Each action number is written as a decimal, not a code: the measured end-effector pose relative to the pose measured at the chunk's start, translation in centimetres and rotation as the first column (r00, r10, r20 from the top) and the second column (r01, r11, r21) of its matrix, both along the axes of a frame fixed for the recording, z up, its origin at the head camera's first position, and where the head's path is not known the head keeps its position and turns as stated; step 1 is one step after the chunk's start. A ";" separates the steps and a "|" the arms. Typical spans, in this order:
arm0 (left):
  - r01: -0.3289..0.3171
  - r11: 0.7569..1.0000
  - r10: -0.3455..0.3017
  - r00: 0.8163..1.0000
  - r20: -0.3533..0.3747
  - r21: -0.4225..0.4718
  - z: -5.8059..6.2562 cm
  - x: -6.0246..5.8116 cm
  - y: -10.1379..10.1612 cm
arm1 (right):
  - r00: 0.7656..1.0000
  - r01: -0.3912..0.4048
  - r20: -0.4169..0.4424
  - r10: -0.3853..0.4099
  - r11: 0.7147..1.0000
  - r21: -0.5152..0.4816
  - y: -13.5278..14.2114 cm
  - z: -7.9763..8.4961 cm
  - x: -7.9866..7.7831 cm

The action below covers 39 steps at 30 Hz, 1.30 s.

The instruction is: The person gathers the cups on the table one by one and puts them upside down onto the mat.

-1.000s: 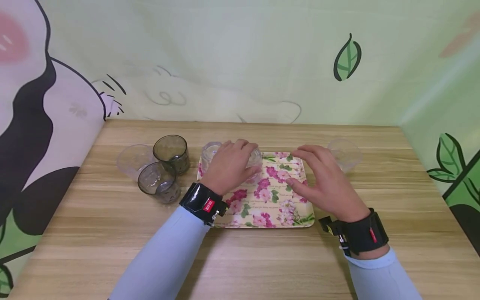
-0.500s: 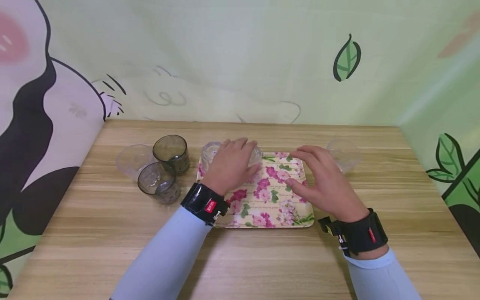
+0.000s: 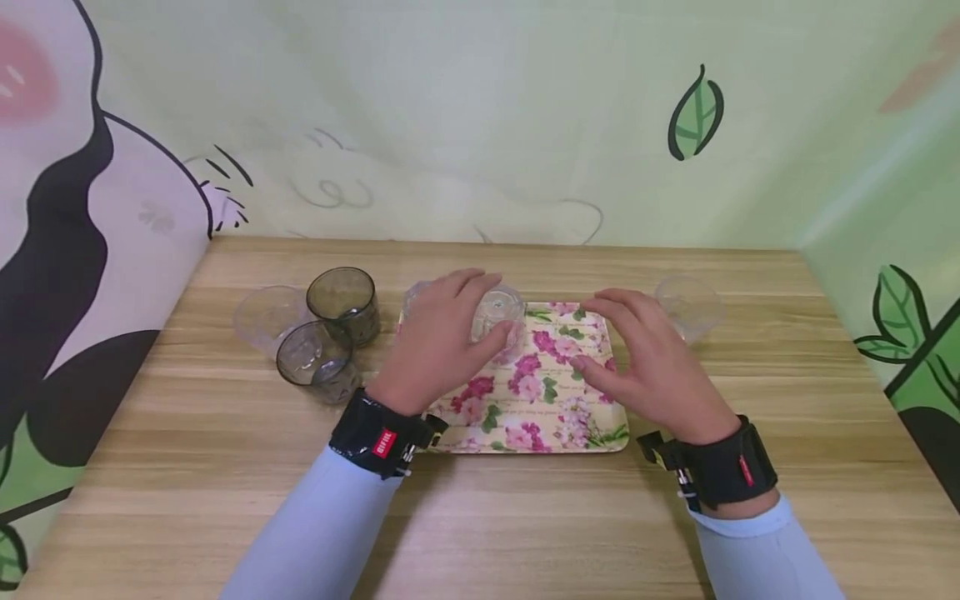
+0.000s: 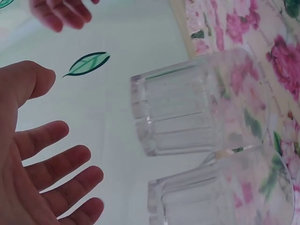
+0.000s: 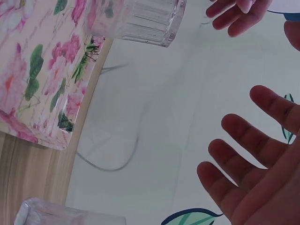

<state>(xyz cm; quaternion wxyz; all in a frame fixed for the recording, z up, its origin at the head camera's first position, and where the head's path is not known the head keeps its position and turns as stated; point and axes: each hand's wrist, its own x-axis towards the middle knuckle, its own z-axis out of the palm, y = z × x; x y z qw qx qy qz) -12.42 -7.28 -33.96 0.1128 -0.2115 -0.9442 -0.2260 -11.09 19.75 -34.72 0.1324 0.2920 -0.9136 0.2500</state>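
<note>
Two clear glasses stand upside down side by side on the flowered tray point(image 3: 517, 442), toward its back left. The right-hand clear glass point(image 3: 498, 310) shows its base; the other clear glass point(image 3: 415, 293) is mostly hidden behind my left hand point(image 3: 438, 342). That hand hovers over the pair with relaxed fingers, holding nothing. The left wrist view shows a gap between the fingers and the nearer glass point(image 4: 187, 103). Over the tray's right edge, my right hand point(image 3: 660, 367) is held in the air, its fingers point(image 5: 243, 140) spread and loosely bent around nothing.
Left of the tray, two dark tinted glasses, one behind point(image 3: 342, 304) and one in front point(image 3: 318, 367), stand close beside a clear glass point(image 3: 262, 321). Another clear glass point(image 3: 693, 308) is at the back right, beyond my right hand. A printed cloth point(image 3: 480, 125) rises behind the table.
My left hand has shifted left and its thumb and fingers have spread apart, uncovering the base of the right-hand glass on the tray. My right hand has stayed almost still.
</note>
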 end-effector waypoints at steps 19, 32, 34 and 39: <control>-0.029 0.999 0.031 0.994 -0.106 0.017 0.4 2.8 -1.2 | 0.997 0.058 -0.052 -0.056 0.997 0.052 0.0 0.6 0.2; -0.030 1.000 0.030 0.994 -0.110 0.002 0.3 3.3 -1.6 | 0.999 0.046 -0.026 -0.044 0.998 0.046 0.2 0.5 0.2; -0.024 1.000 0.024 0.993 -0.112 0.005 0.2 3.3 -1.6 | 0.999 0.047 -0.020 -0.046 0.998 0.051 0.2 0.5 0.1; -0.021 1.000 0.023 0.994 -0.111 0.016 0.3 3.2 -1.7 | 0.998 0.058 -0.007 -0.057 0.996 0.067 0.3 0.4 -0.1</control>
